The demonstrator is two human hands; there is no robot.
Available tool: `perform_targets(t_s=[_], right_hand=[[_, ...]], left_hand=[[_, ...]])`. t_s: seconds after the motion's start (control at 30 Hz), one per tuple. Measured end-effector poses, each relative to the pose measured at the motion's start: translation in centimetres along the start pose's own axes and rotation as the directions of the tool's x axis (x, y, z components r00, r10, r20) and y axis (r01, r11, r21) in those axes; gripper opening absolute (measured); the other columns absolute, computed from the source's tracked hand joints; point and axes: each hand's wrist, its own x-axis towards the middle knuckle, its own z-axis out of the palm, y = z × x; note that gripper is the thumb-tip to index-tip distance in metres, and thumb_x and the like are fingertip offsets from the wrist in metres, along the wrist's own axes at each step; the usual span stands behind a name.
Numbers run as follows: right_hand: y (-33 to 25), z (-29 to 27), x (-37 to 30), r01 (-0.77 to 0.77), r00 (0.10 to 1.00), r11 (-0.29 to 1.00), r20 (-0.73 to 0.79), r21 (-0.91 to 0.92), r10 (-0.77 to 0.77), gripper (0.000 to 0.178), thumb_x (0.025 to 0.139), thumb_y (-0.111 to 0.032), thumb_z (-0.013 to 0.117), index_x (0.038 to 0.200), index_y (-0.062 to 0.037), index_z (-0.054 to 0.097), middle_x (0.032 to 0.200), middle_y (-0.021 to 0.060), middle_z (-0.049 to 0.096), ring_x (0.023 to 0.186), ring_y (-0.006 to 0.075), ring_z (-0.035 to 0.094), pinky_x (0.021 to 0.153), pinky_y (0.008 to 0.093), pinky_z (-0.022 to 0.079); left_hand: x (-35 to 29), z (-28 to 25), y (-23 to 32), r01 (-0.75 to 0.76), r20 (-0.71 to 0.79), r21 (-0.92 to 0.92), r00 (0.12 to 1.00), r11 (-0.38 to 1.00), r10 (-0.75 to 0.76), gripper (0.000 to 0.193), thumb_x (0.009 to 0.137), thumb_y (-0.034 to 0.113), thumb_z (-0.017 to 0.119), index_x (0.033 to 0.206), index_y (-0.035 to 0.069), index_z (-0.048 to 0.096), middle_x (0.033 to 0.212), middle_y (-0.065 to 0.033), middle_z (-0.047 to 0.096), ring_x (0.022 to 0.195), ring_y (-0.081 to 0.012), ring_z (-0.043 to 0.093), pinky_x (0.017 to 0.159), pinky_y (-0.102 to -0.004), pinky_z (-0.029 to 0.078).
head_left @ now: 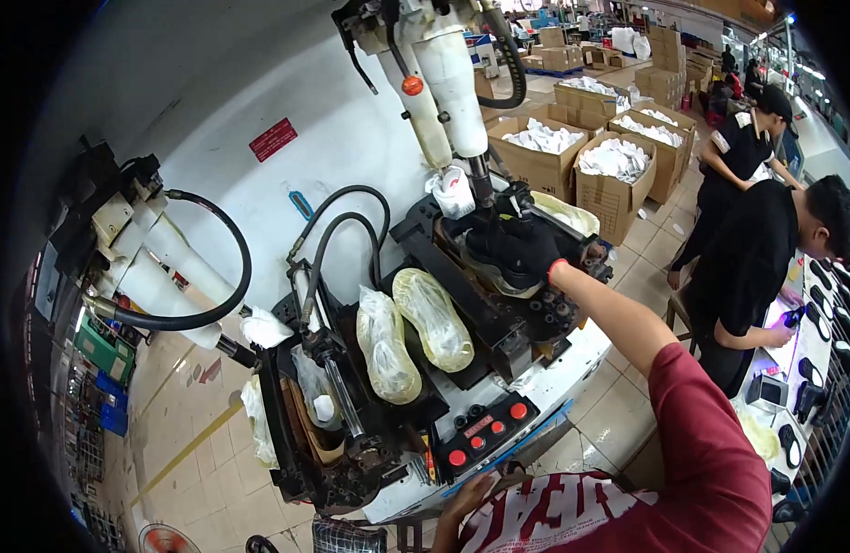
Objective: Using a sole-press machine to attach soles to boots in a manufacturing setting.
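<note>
My right hand, in a black glove, reaches into the right station of a pressing machine. It rests on a dark, shoe-like thing under the press head; glove and dark thing blend, so the fingers do not show clearly. A pale pad shows beneath. My left hand is low, close to my body by the machine's front edge, its fingers mostly hidden. Two plastic-wrapped, yellowish sole-shaped pads lie side by side in the middle of the machine.
A control box with red buttons sits at the machine's front edge. At the left hangs another press head with a black hose. Open cartons of white items stand behind. Two people work at a shoe line on the right.
</note>
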Motion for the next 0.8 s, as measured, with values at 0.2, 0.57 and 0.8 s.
perform_targets(t_s=[0.2,0.57,0.8], right_hand=[[3.9,4.2,2.3,0.077,0.996,0.912,0.062,-0.402,-0.057,0.038,0.089,-0.038,0.070,0.119,-0.0153,0.073,0.111,0.0155,0.073,0.101,0.0317,0.070,0.088,0.0386,0.053],[4.6,3.4,1.2,0.025,0.978,0.788,0.179,-0.615,0.109,0.046,0.092,-0.059,0.057,0.121,-0.0265,0.072,0.112,0.0169,0.071,0.102,0.0386,0.067,0.087,0.0466,0.053],[2.8,3.7,0.8,-0.073,0.968,0.818,0.155,-0.571,0.195,0.051,0.089,-0.061,0.062,0.117,-0.0199,0.073,0.108,0.0194,0.072,0.100,0.0384,0.068,0.085,0.0441,0.053]], left_hand=[[1.9,-0.6,-0.5,-0.300,-0.091,-0.126,0.953,0.946,0.290,0.039,0.105,0.028,0.059,0.133,0.002,0.060,0.126,-0.0103,0.066,0.119,-0.0179,0.059,0.102,-0.0324,0.047],[19.7,5.3,25.5,-0.415,-0.135,-0.103,0.906,0.904,0.401,0.049,0.110,0.035,0.040,0.145,0.000,0.046,0.143,-0.0201,0.055,0.135,-0.0284,0.051,0.110,-0.0348,0.039],[23.3,7.2,23.8,-0.466,-0.443,0.151,0.756,0.872,0.481,0.042,0.108,0.035,0.044,0.127,-0.001,0.056,0.118,-0.0225,0.064,0.108,-0.0343,0.064,0.095,-0.0407,0.048]])
